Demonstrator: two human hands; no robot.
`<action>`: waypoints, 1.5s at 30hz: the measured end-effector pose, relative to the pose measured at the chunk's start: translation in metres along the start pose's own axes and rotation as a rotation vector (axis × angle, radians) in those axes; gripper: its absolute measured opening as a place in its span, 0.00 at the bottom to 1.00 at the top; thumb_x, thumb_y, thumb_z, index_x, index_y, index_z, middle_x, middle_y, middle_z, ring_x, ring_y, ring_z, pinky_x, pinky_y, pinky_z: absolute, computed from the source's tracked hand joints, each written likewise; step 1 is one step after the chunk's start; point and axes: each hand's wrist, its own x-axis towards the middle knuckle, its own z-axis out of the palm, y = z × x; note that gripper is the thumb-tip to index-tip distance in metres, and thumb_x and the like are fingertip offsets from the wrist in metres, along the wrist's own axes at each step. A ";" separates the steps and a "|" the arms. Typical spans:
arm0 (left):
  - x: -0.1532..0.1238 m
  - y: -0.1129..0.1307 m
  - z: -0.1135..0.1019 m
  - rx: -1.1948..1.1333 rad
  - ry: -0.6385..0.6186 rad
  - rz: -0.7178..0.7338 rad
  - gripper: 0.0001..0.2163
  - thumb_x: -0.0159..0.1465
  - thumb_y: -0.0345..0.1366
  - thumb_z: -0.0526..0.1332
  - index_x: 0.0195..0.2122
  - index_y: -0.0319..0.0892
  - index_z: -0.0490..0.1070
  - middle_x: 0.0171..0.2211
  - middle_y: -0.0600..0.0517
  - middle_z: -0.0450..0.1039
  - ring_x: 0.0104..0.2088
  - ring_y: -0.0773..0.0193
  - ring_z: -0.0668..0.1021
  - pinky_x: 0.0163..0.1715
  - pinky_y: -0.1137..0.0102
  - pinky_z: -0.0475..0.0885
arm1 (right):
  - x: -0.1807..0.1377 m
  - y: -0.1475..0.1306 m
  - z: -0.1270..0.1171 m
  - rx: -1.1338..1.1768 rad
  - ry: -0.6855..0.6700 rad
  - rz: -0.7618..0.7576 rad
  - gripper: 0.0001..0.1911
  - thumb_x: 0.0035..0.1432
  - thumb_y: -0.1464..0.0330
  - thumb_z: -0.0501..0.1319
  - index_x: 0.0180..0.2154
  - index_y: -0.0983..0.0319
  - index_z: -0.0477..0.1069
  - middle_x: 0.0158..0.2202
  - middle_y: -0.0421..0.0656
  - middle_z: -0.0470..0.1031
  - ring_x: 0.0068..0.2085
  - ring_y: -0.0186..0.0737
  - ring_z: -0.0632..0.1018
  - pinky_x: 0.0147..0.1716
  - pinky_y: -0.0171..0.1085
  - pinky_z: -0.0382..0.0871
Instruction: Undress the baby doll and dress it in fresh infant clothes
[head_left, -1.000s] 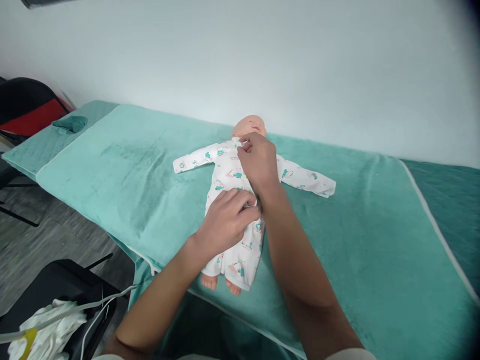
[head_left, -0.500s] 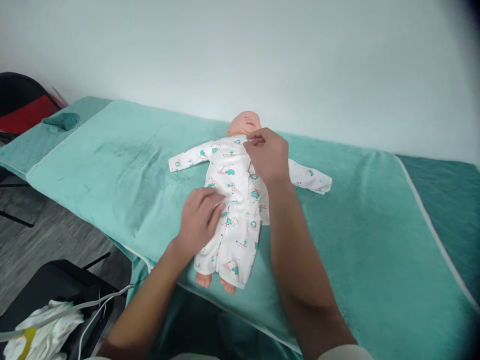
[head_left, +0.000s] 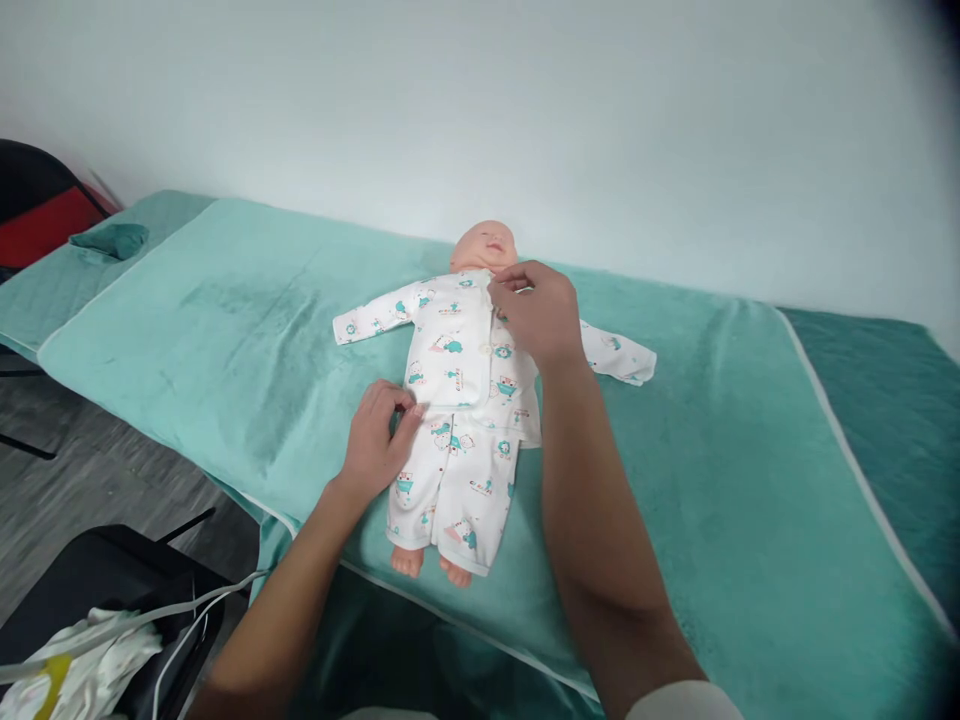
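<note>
Shirt (head_left: 448,345) is worn by the doll (head_left: 480,245), laid on the green bed (head_left: 712,480), head far. Collar (head_left: 484,282) is pinched in closed fingertips of the right hand (head_left: 546,312); fingers of the left hand (head_left: 376,435) are half curled at the near-left hem (head_left: 441,408), hold unclear. Front edge (head_left: 487,380) is best kept flat.

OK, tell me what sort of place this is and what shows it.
Probably a massage or treatment room, perhaps one used for training: a green-covered bed with what looks like a face opening stands along a plain wall, and a clothed baby doll lies on it.
</note>
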 end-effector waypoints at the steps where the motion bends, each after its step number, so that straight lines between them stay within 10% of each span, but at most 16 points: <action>1: 0.000 -0.001 0.000 -0.012 0.005 -0.019 0.07 0.72 0.37 0.59 0.36 0.44 0.66 0.34 0.53 0.69 0.36 0.65 0.72 0.40 0.67 0.68 | 0.001 0.002 -0.002 0.019 0.014 -0.002 0.01 0.57 0.70 0.62 0.33 0.58 0.73 0.31 0.40 0.74 0.27 0.37 0.74 0.31 0.42 0.71; 10: -0.008 -0.010 0.004 -0.198 0.017 -0.401 0.12 0.73 0.46 0.57 0.36 0.45 0.66 0.28 0.57 0.66 0.29 0.67 0.68 0.34 0.69 0.65 | 0.009 0.024 -0.017 -0.105 0.121 -0.070 0.04 0.59 0.71 0.59 0.34 0.57 0.72 0.32 0.41 0.75 0.31 0.40 0.75 0.36 0.45 0.74; 23: -0.011 -0.010 0.003 -0.136 0.012 -0.430 0.11 0.72 0.46 0.57 0.38 0.44 0.69 0.29 0.56 0.71 0.31 0.66 0.72 0.35 0.69 0.66 | 0.016 0.053 -0.005 -0.187 -0.050 -0.205 0.10 0.64 0.67 0.59 0.46 0.55 0.75 0.50 0.45 0.79 0.47 0.47 0.76 0.61 0.55 0.64; 38: -0.012 -0.011 0.004 -0.130 0.020 -0.435 0.13 0.72 0.47 0.57 0.38 0.43 0.69 0.28 0.56 0.72 0.29 0.66 0.72 0.33 0.69 0.66 | 0.032 0.047 0.007 -0.076 0.025 -0.260 0.03 0.60 0.68 0.61 0.33 0.56 0.69 0.38 0.40 0.76 0.40 0.42 0.73 0.50 0.47 0.69; 45: -0.012 -0.012 0.003 -0.136 0.014 -0.438 0.13 0.72 0.47 0.57 0.37 0.43 0.70 0.28 0.56 0.72 0.30 0.66 0.73 0.33 0.70 0.66 | 0.030 0.045 -0.003 0.038 -0.162 -0.198 0.02 0.60 0.66 0.64 0.35 0.57 0.74 0.40 0.41 0.78 0.41 0.39 0.73 0.49 0.43 0.69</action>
